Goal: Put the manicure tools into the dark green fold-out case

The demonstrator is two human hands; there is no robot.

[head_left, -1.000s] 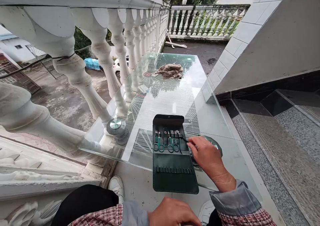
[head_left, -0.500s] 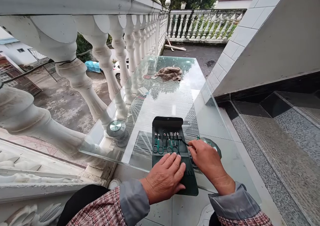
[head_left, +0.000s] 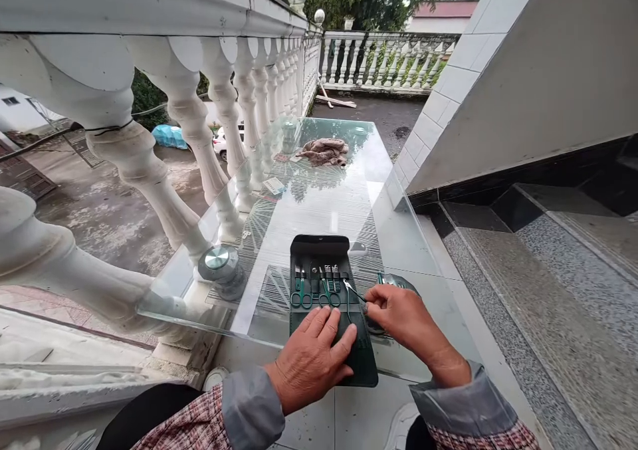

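Observation:
A dark green manicure case point(head_left: 367, 363) lies unfolded at the near edge of the glass table point(head_left: 319, 217). Strapped inside its upper part are two small green-handled scissors point(head_left: 301, 297), nail clippers point(head_left: 335, 284) and other slim tools. My left hand point(head_left: 313, 357) rests on the lower flap with fingers spread, pressing it down. In the fingers of my right hand point(head_left: 401, 314) is one handle of a pair of nippers point(head_left: 348, 292); its silver jaws point up and left, over the case's right side. The second handle hangs apart, toward my left fingertips.
A crumpled brown cloth point(head_left: 325, 151) and a small card or box point(head_left: 274, 185) are farther along the glass. One metal-topped table leg point(head_left: 218, 264) shows at left. White balusters point(head_left: 184, 131) line the left side; stone steps point(head_left: 538, 270) rise on the right.
The nippers have come out from the row of tools, and their jaws and spread handles now show. My left hand stays on the flap. The whole view has shifted slightly.

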